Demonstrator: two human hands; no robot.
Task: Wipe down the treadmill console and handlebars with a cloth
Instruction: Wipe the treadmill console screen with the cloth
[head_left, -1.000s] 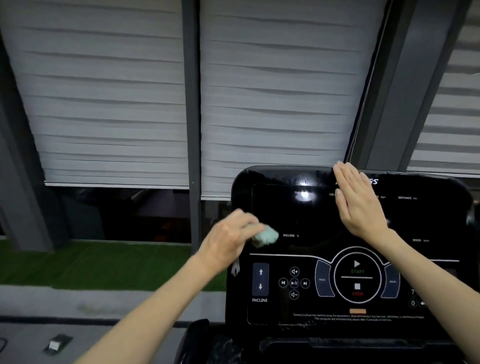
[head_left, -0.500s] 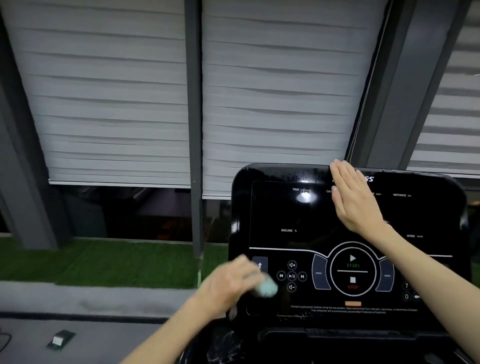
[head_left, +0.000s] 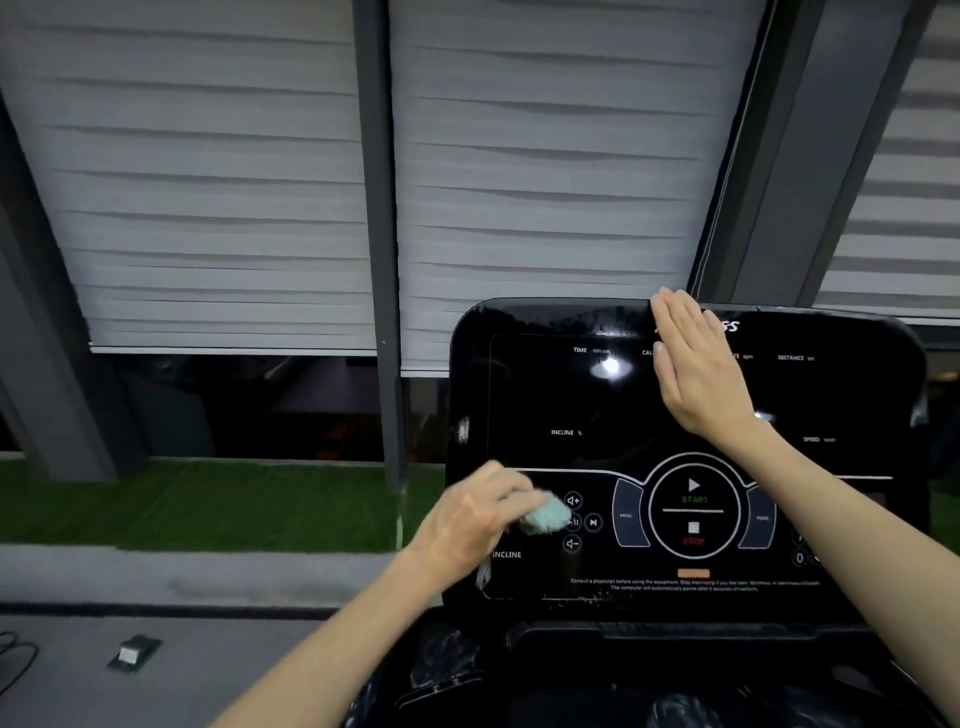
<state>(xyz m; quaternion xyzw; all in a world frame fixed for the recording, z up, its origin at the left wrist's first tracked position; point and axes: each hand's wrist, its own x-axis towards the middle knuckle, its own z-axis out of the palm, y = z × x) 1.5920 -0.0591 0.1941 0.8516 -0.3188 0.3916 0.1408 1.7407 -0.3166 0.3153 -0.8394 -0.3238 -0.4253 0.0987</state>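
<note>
Cloth (head_left: 545, 517), a small pale-green wad, was pinched in the curled fingers of the left hand (head_left: 478, 525) and pressed on the lower left of the black treadmill console (head_left: 519, 395), over the media buttons beside the INCLINE label. The right hand (head_left: 696, 364) lay flat, fingers straight and together, on the console's far upper part, fingertips at its top edge.

Dim, cool, even light fills the scene. The pale blinds (head_left: 208, 182) are the brightest area, and the strip below them is nearly black. One white glare spot sits on the glossy black console (head_left: 545, 400), with smaller glints at its edges. Motion blur smears the cloth (head_left: 545, 517) and the left hand (head_left: 475, 525) — wide-angle distortion tilts the frame posts (head_left: 376, 234) outward, and the small print is soft.
</note>
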